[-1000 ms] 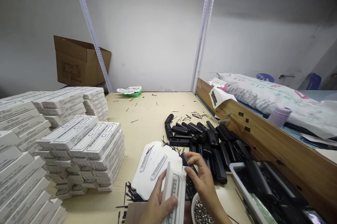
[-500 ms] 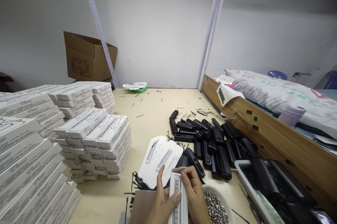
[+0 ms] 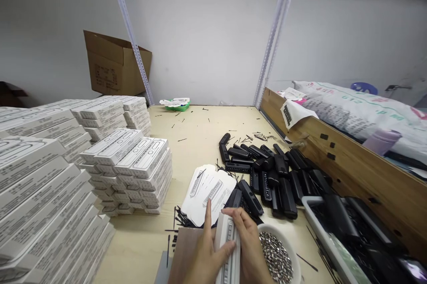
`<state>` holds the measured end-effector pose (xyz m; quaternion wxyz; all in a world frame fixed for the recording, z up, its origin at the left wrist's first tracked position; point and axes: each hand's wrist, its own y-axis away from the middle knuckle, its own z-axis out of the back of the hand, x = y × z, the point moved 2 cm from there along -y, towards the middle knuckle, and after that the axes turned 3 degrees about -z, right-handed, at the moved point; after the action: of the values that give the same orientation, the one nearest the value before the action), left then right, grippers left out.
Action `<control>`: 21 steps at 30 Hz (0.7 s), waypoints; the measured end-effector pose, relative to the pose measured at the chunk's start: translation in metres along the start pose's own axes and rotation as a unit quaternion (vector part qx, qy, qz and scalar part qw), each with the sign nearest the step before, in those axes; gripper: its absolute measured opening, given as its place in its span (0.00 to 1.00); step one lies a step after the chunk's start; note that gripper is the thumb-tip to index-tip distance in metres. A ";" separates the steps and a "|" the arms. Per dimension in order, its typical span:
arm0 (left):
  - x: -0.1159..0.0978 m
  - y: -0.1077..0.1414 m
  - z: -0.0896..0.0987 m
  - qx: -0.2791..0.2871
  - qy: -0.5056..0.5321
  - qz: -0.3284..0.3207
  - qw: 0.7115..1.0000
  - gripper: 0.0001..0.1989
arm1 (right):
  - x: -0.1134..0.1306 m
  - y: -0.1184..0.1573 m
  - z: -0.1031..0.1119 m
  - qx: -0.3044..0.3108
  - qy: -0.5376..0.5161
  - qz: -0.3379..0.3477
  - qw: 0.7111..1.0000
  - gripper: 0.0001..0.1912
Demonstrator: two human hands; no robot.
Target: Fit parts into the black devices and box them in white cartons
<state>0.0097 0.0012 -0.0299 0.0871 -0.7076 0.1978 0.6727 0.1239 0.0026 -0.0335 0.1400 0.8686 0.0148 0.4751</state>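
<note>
Between my two hands is a slim white printed box (image 3: 228, 248), tilted, with a picture of a long tool on its face. My left hand (image 3: 208, 253) grips its left side, thumb across the front and index finger stretched up along the edge. The fingers of my right hand (image 3: 248, 239) are closed over the box's top end and right side. Just beyond lie flat white printed cards (image 3: 207, 193). Close by my right hand stands a white bowl (image 3: 298, 262) of small metal bits (image 3: 276, 255).
Stacks of white boxes (image 3: 133, 155) fill the left side. Black cases (image 3: 267, 173) are heaped right of centre, beside a grey tray (image 3: 320, 226) with more. A wooden board (image 3: 347, 164) edges the table on the right. A cardboard box (image 3: 115, 64) stands at the back left.
The top flap of the box, upright half a second ago, is now folded down under my right fingers. The whole view has shifted slightly.
</note>
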 end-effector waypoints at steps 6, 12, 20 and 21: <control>0.003 0.014 0.021 -0.027 0.028 0.033 0.999 0.49 | -0.034 0.012 0.012 -0.052 0.044 0.026 0.997 0.23; 0.020 0.025 0.033 -0.068 -0.146 -0.170 0.972 0.19 | -0.034 0.010 0.001 0.002 0.121 0.010 0.993 0.21; 0.011 0.027 0.049 -0.217 0.098 0.013 0.971 0.40 | 0.016 -0.043 0.033 0.129 0.608 0.224 0.750 0.22; 0.008 0.025 0.046 -0.205 0.092 0.021 0.974 0.42 | 0.018 -0.050 0.038 0.150 0.612 0.230 0.742 0.22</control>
<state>-0.0418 -0.0047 -0.0377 -0.0923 -0.7652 0.0781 0.6323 0.1704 0.0448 -0.0511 -0.1445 0.3780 -0.0323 0.9139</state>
